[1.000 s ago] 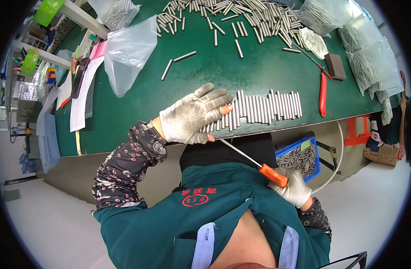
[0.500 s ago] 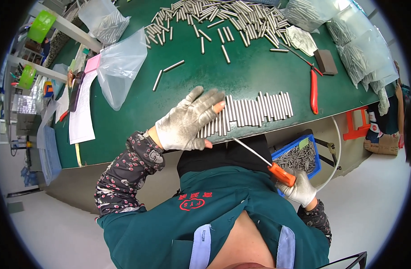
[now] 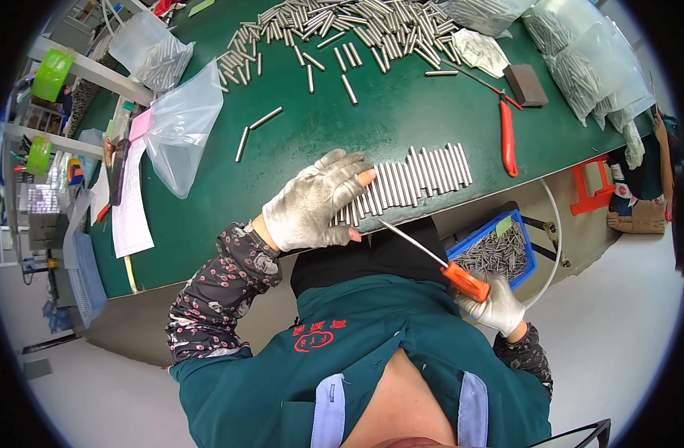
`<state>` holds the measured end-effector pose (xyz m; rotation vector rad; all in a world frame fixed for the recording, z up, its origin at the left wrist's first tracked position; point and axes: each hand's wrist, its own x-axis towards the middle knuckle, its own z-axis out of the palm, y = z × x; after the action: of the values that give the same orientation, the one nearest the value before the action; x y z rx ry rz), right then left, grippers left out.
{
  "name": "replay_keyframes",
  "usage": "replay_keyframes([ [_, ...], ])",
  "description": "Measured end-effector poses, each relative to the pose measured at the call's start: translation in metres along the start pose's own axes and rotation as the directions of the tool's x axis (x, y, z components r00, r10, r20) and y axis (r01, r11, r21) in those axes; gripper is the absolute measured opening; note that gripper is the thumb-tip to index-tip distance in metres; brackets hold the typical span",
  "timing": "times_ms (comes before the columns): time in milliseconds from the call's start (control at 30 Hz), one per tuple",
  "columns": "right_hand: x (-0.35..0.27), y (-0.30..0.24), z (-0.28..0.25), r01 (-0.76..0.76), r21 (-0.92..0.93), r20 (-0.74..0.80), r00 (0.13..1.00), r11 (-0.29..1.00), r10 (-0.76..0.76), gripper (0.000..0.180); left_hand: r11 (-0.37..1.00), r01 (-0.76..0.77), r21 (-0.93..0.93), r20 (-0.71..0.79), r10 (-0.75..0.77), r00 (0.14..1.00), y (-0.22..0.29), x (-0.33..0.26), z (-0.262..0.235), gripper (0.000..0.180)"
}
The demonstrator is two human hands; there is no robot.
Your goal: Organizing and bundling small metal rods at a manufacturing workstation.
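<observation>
A row of short steel pins [image 3: 411, 181] lies side by side along the table's near edge, their ends uneven. My left hand [image 3: 316, 200], in a grubby white glove with bare fingertips, rests flat over the row's left end with its fingers stretched out. It hides the pins beneath it. My right hand [image 3: 497, 308], also gloved, is closed round the orange handle of a screwdriver [image 3: 465, 281]. The long thin shaft points up and left, its tip close to the near ends of the pins. Whether the tip touches a pin I cannot tell.
A large heap of pins [image 3: 357, 26] covers the far side of the green table [image 3: 282, 257]. Red-handled pliers [image 3: 508, 138] and a brown block [image 3: 526, 85] lie to the right, near bags of pins [image 3: 581, 71]. Below the edge stands a blue bin [image 3: 527, 254] of pins.
The whole view has shifted, so the table sits further left. My left hand has slid slightly right along the row, its fingers closer together. The screwdriver tip has come nearer the pins.
</observation>
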<state>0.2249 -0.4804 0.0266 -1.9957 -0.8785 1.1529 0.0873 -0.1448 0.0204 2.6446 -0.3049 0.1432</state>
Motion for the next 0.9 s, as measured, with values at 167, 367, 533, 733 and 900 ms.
replay_keyframes([
  [167, 0.001, 0.000, 0.007, 0.105, -0.025, -0.031, 0.994, 0.994, -0.106, 0.033, 0.986, -0.092, 0.140, 0.072, 0.083, 0.994, 0.008, 0.008, -0.004, 0.094],
  [367, -0.001, -0.004, 0.007, 0.105, -0.052, -0.024, 0.994, 0.993, -0.106, 0.022, 0.984, -0.095, 0.153, 0.099, 0.080, 0.992, 0.006, 0.006, -0.003, 0.096],
  [533, -0.003, -0.004, 0.005, 0.025, -0.068, -0.050, 0.998, 0.997, -0.029, 0.023, 0.984, -0.103, 0.148, 0.086, 0.091, 0.992, 0.006, 0.008, -0.002, 0.095],
  [733, -0.009, 0.013, -0.010, -0.024, 0.148, -0.078, 0.996, 0.989, 0.036, 0.026, 0.983, -0.134, 0.129, 0.079, 0.124, 0.989, 0.002, 0.009, -0.002, 0.092],
  [900, -0.015, -0.002, -0.018, -0.005, 0.228, -0.182, 0.982, 0.974, 0.048, 0.030, 0.978, -0.091, 0.189, 0.054, 0.082, 0.995, 0.007, 0.035, -0.009, 0.092],
])
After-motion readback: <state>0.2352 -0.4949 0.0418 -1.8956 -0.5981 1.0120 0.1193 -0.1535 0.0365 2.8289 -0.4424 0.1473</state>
